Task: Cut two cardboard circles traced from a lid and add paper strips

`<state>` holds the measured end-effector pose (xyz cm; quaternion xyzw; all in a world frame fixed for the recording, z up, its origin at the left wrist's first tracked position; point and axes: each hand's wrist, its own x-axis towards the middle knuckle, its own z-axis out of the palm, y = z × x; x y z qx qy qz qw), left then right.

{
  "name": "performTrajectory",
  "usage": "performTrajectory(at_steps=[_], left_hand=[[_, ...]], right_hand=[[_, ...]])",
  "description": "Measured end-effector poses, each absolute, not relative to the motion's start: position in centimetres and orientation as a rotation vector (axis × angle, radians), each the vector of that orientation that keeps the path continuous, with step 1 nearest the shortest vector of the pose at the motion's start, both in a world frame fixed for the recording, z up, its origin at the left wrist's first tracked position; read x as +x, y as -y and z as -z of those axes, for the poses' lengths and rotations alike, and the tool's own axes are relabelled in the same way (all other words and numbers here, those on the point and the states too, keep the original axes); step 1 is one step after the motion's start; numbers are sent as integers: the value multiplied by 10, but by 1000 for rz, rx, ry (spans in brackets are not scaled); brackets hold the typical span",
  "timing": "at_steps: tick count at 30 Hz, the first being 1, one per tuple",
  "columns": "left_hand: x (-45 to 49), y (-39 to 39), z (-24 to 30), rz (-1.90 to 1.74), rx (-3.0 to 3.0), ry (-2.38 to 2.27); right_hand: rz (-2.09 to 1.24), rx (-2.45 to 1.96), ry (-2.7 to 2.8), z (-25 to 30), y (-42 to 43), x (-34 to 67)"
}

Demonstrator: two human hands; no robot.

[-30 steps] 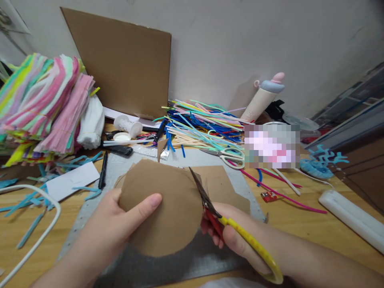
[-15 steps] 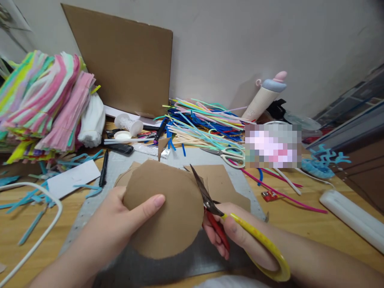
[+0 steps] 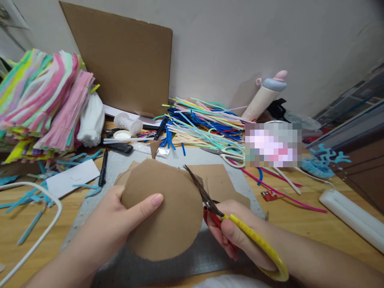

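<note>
scissors (image 3: 210, 200) blades have closed — right hand (image 3: 234, 232) grips them, left hand (image 3: 120, 224) pinches cardboard disc (image 3: 168, 212).

At the table's back edge you have a cardboard sheet (image 3: 120, 60) leaning on the wall. Bundled pipe cleaners (image 3: 45, 100) fill the back left corner. A heap of coloured sticks (image 3: 204, 124) lies mid-back, with white scissors (image 3: 232, 154) at its near side. Toward the left edge, a black pen (image 3: 103, 170) lies just beside a white card (image 3: 73, 178). A white tube (image 3: 351, 216) lies at the right edge.
</note>
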<state>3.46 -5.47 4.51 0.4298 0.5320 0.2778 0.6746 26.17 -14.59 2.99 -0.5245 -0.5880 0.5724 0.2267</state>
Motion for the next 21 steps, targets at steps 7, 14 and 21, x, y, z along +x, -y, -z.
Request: performTrajectory(at_steps=[7, 14, 21], left_hand=[[33, 53, -51, -712, 1017, -1317], [34, 53, -46, -771, 884, -1058], [50, 64, -40, -904, 926, -1158]], right_hand=[[-1579, -1430, 1606, -31, 143, 261], [-1500, -1407, 1359, -22, 139, 255], [-1479, -1403, 1312, -10, 143, 248]])
